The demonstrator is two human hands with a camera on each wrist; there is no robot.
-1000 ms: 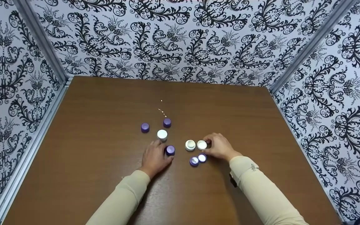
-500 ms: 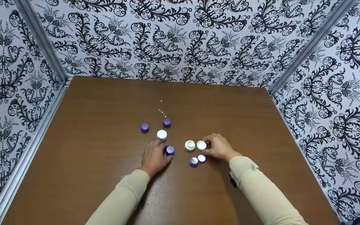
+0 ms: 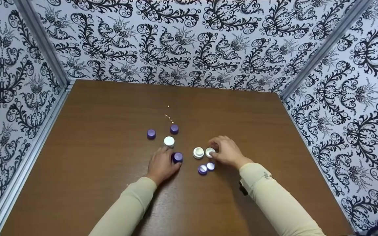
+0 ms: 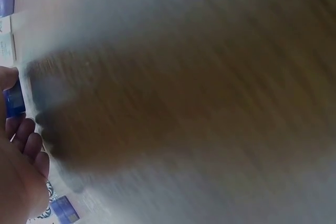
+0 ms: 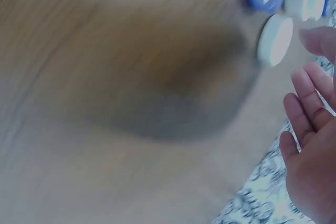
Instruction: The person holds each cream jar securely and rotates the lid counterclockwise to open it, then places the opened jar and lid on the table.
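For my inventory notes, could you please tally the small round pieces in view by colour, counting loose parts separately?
Purple-topped pieces: 3
Purple-rimmed pieces showing white: 2
White pieces: 3
Total: 8

Pale specks (image 3: pixel 169 117) dot the brown table (image 3: pixel 110 108) — behind and beside it stand white walls (image 3: pixel 179 39) with black scrollwork, grey posts (image 3: pixel 40 39) between.

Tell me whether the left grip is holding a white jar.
No, the head view shows the left grip holding a purple container.
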